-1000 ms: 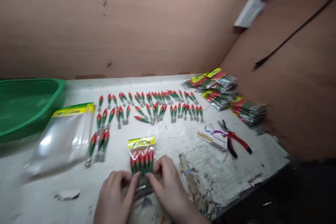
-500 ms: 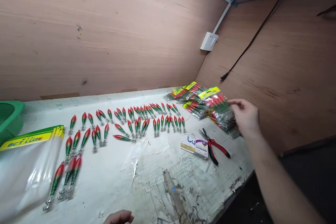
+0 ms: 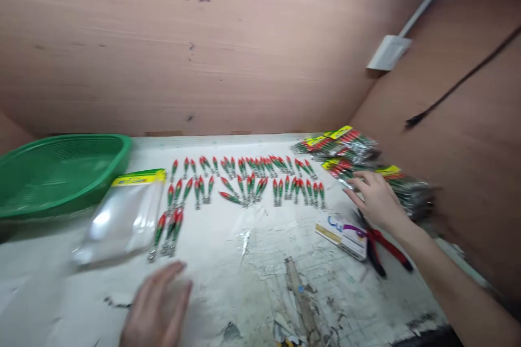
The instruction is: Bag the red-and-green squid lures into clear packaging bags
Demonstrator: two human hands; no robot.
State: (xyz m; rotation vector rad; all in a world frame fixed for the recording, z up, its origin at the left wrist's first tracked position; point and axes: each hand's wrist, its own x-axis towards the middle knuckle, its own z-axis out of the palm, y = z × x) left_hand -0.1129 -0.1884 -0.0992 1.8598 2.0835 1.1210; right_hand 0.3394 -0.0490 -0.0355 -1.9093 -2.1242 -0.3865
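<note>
Several red-and-green fishing lures lie in rows across the white table. My right hand reaches to the right, fingers spread, holding nothing, beside a pile of filled lure packets. My left hand hovers low over the table near the front edge, fingers stretched out, blurred, with nothing in it. Three lures lie just beyond it. A stack of clear bags with yellow-green headers lies to the left.
A green plastic basket stands at the far left. Red-handled pliers and a small white box lie under my right forearm. Brown board walls close the back and right side. The table's surface is peeling near the front.
My right hand has put the filled packet on the pile at the right and now has nothing in it. My left hand has risen further into view. The camera has swung left.
</note>
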